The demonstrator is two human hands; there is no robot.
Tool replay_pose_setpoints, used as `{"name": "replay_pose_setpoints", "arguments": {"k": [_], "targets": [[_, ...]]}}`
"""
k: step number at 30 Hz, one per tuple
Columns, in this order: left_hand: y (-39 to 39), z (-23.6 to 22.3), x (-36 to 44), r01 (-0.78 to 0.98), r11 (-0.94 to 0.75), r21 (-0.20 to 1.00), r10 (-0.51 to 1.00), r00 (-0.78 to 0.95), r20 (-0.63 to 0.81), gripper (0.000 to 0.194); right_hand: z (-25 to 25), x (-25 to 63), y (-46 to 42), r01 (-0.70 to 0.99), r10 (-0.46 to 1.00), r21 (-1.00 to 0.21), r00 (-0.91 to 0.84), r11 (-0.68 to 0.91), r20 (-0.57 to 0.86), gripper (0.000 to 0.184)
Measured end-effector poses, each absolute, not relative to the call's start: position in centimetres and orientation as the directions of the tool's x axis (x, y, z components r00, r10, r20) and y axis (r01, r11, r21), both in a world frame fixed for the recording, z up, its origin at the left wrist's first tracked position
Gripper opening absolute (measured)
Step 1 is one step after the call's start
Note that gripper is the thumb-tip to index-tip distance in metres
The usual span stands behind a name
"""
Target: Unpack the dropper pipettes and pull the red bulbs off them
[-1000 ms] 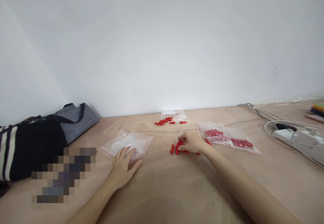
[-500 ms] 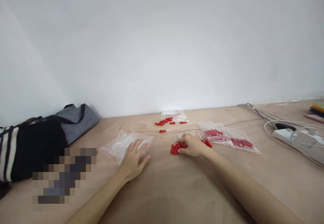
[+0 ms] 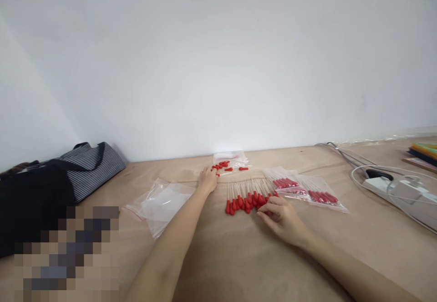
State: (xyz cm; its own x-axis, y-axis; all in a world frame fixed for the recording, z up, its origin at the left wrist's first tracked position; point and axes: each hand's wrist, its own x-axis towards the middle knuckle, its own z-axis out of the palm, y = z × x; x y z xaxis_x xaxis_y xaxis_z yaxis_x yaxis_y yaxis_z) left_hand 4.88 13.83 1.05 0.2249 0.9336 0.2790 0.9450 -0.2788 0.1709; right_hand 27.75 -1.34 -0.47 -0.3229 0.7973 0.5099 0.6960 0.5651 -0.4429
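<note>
Sitting on a pale brown wooden tabletop (image 3: pixel 218 256) is a fan of clear thin-stemmed droppers with red rubber bulbs (image 3: pixel 251 198) — stems pointing at the white wall (image 3: pixel 218 65), bulbs toward the person, all packed side by side. I'm placing everything else off that dropper fan.

Right hand (image 3: pixel 282 217) is at the fan's right end, fingers loosely curled, thumb and fingertips right up against the last few bulbs. Can't tell if it's actually pinching one or just resting there, since the fingers cover the spot.

Left hand (image 3: pixel 207 180) is stretched out past the fan's far left corner, fingertips down at a single red-bulbed dropper with a clear stem (image 3: pixel 225 173) lying crosswise. Bulb's mostly hidden by the fingers, so no idea whether it's gripped or only touched.

Beyond the fan there's a small cluster of loose red bulbs (image 3: pixel 223 163), plus two more red bulbs lying apart, one here (image 3: pixel 228 169) and one farther right (image 3: pixel 243 168). Behind those, a clear plastic bag with thin clear tubes poking out (image 3: pixel 235 157).

Right of the fan: clear zip bags of red-bulbed droppers (image 3: pixel 323 196), partly overlapping. Way farther right, a white power strip with grey and white cables (image 3: pixel 403 192).

Left of it: flat clear zip bags with red seal lines (image 3: pixel 165 204), partly under the left forearm — and well beyond them, a black and striped fabric bag (image 3: pixel 97 170).
</note>
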Motion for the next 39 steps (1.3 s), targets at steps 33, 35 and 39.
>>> {"name": "replay_pose_setpoints", "arguments": {"k": [33,35,39], "targets": [[0.2,-1.0,3.0,0.592,-0.351,0.726,0.933,0.284,0.22,0.026,-2.0,36.0,3.8,0.972,0.88,-0.151,-0.092,0.182,0.465,0.022],[0.1,-0.9,3.1,0.607,-0.356,0.711,0.932,0.282,0.226,0.026,-2.2,35.8,3.9,0.966,0.858,-0.151,-0.11,0.211,0.501,0.022],[0.0,-0.8,3.1,0.633,-0.351,0.69,0.936,0.256,0.242,0.024,-2.4,35.3,3.8,0.954,0.818,-0.294,0.123,0.058,0.561,0.023]]}}
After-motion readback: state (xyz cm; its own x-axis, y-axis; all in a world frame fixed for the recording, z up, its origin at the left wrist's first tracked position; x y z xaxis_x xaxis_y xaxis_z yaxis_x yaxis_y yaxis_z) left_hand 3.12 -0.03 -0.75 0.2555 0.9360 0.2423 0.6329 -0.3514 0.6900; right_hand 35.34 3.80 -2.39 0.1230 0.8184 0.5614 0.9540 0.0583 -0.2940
